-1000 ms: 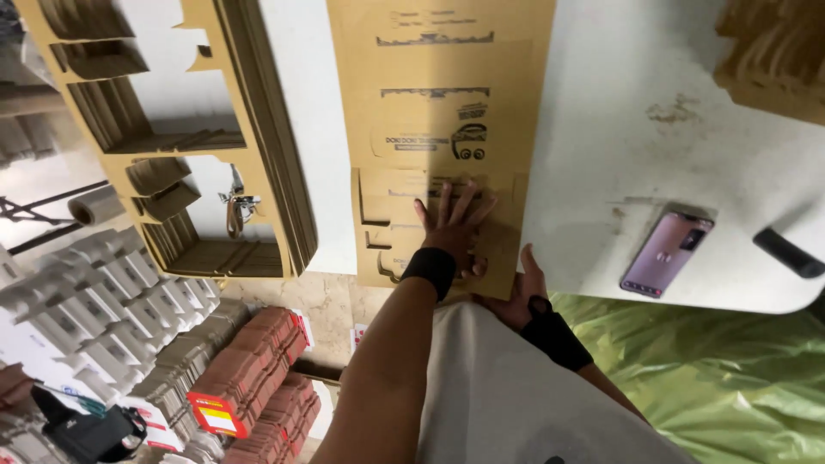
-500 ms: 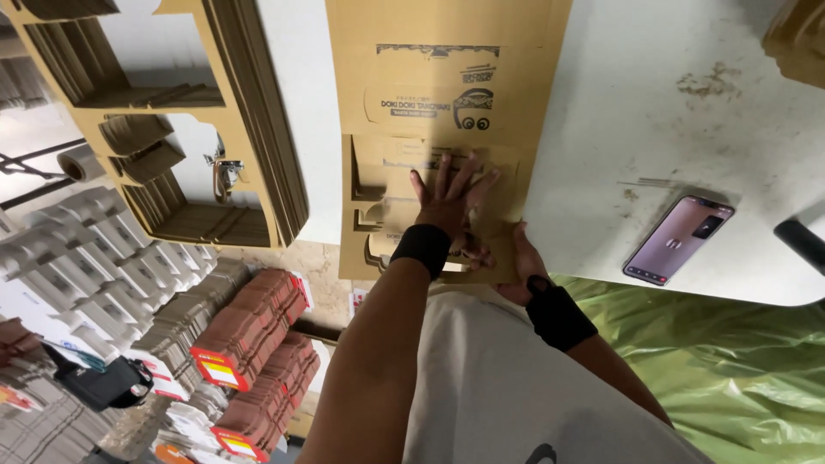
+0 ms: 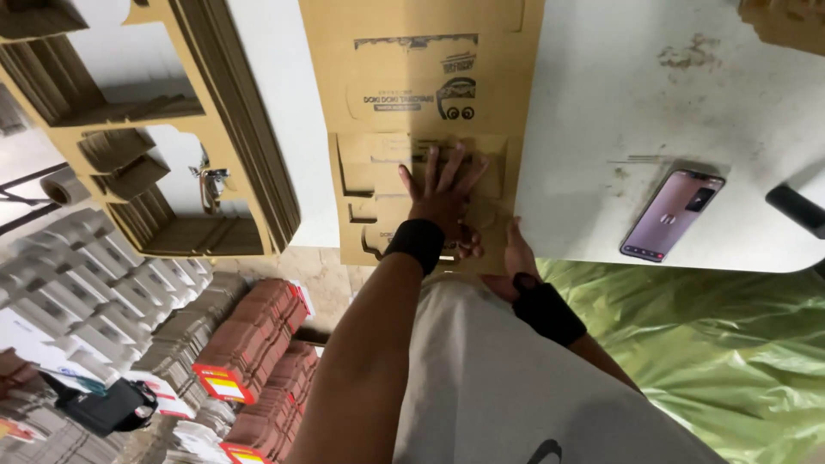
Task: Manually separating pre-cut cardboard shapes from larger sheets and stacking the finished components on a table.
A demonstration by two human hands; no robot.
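Observation:
A flat brown die-cut cardboard box blank (image 3: 421,69) with a dark printed panel lies on the white table (image 3: 619,103) and overhangs its near edge. My left hand (image 3: 443,202), black wristband on, presses palm-down with spread fingers on the blank's folded near flaps. My right hand (image 3: 513,258), also in a black wristband, grips the blank's near right corner at the table edge; its fingers are mostly hidden under the cardboard.
A phone (image 3: 672,215) with a lit screen lies on the table to the right, a dark object (image 3: 795,210) beyond it. Stacks of die-cut cardboard (image 3: 215,112) stand left. Below are bundles of white (image 3: 94,275) and red-brown boxes (image 3: 253,344), and green plastic sheeting (image 3: 722,344).
The view has drifted, so the blank and phone sit slightly lower and to the right. My left hand stays on the flaps with fingers spread wider; my right hand keeps its hold at the corner.

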